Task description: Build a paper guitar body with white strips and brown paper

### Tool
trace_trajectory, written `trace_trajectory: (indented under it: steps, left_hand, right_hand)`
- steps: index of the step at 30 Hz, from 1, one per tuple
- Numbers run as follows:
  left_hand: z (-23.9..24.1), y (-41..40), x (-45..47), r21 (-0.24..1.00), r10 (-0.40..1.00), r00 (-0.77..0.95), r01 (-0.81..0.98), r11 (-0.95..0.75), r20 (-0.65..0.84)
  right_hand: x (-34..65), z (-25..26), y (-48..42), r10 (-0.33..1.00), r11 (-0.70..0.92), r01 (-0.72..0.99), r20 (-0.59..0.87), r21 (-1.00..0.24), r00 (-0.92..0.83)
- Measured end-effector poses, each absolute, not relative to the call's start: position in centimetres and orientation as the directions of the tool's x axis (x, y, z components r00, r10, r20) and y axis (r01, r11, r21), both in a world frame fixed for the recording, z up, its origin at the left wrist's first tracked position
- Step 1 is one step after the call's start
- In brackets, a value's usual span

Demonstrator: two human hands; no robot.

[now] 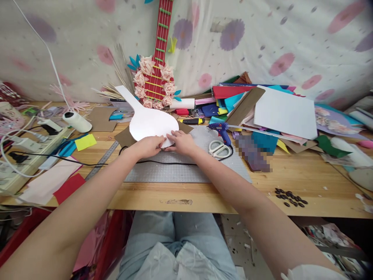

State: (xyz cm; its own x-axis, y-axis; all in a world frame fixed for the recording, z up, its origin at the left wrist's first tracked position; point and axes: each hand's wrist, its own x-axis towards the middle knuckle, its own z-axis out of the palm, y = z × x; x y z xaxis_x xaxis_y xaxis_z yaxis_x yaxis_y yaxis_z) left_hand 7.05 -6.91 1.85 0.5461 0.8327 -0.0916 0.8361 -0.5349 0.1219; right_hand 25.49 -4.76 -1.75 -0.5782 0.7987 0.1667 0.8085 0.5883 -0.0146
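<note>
A white paper cutout (147, 118) shaped like a guitar body with a neck lies on brown cardboard (124, 136) at the far edge of a grey cutting mat (175, 169). My left hand (150, 146) presses on the near rim of the cutout, fingers curled over its edge. My right hand (182, 142) rests beside it, fingertips on the same rim. The two hands almost touch. White-handled scissors (218, 148) and a blue glue gun (220, 128) lie just right of my right hand.
A red paper guitar with pink paper flowers (154, 83) leans on the cloth backdrop. Coloured paper sheets (262, 109) pile up at right. A steel ruler (101, 159), power strip (26, 149), black cable (87, 164) and thread spool (77, 121) sit left. Dark beads (291, 197) lie near the front edge.
</note>
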Motion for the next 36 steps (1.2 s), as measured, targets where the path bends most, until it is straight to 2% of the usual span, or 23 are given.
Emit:
trace_trajectory:
  steps: [5, 18, 25, 36]
  left_hand:
    - [2.6, -6.7, 7.4, 0.060, 0.836, 0.533, 0.846, -0.530, -0.129]
    - [2.7, -5.9, 7.2, 0.136, 0.832, 0.541, 0.839, -0.526, -0.121]
    - [2.1, -6.3, 7.4, 0.101, 0.863, 0.493, 0.870, -0.483, -0.114]
    - [1.9, -6.2, 7.1, 0.126, 0.874, 0.476, 0.877, -0.463, -0.100]
  right_hand:
    - [24.8, -1.8, -5.2, 0.825, 0.549, 0.835, 0.191, -0.041, -0.533]
    - [24.8, -1.8, -4.8, 0.789, 0.593, 0.804, 0.174, 0.038, -0.590]
    - [25.0, -1.0, -5.0, 0.793, 0.594, 0.804, 0.144, 0.032, -0.592]
    - [24.9, -1.1, -5.2, 0.792, 0.596, 0.802, 0.132, 0.046, -0.596]
